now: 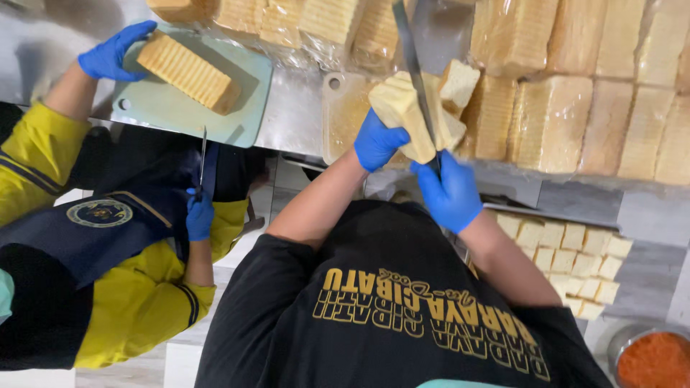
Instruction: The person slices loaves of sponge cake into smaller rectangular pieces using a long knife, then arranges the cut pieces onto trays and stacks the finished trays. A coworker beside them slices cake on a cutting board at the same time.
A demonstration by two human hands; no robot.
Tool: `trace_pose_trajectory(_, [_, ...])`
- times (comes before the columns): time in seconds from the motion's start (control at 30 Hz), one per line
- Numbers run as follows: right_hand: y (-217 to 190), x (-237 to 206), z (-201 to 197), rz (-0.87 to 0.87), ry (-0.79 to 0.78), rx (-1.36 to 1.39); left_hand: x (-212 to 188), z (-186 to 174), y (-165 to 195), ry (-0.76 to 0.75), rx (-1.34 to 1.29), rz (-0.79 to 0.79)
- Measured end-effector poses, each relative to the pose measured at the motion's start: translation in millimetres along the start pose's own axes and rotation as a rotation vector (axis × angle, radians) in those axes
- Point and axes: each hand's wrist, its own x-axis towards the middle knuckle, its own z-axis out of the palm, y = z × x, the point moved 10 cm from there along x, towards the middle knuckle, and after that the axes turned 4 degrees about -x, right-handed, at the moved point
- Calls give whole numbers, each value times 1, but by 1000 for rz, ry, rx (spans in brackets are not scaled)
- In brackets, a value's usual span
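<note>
Black shirt (388, 316) with yellow print is closest, on the person who is cutting. Up in front of it is a stack of bread (399, 115), held in the air over a pale cutting board (341, 118). The left hand (375, 141), in a blue glove, is wrapped tight around the side of the stack. The right hand (449, 192), also in a blue glove, is closed around the handle of a long knife (411, 65). The blade is pushed into the bread and points away from the person.

Behind the bread, many bagged loaves (560, 122) sit on the metal table (295, 115). Lower down on the right lie small bread squares (568, 259) in rows, and near them a bowl of orange-red stuff (654, 359).

On the left stands a co-worker in yellow and dark blue. One gloved hand (111, 54) touches a loaf (188, 72) on a green board (165, 108). The other gloved hand (199, 214) holds a thin knife (203, 154) down low.
</note>
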Motion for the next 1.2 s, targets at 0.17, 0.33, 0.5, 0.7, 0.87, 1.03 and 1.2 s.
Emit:
trace_pose_trajectory(0.17, [15, -7, 6, 9, -28, 46, 0, -5, 9, 19, -22, -15])
trace_pose_trajectory(0.33, [24, -14, 11, -109, -59, 103, -1, 13, 13, -144, 191, -59])
trace_pose_trajectory(0.5, [44, -14, 19, -140, -122, 27, -2, 29, 16, -209, 101, -117])
trace_pose_trajectory(0.7, [47, -22, 24, -27, -90, -23, 0, 30, 30, -159, 116, -92])
trace_pose_trajectory(0.87, [20, -18, 20, -237, 17, -68, -13, 47, 21, -242, 153, -104])
trace_pose_trajectory(1.03, [46, -19, 27, 80, -23, -6, -11, 38, 19, -161, 122, -111])
trace_pose_trajectory(1.2, [-10, -15, 20, -468, 184, -245, -24, 29, -5, -139, 95, -179])
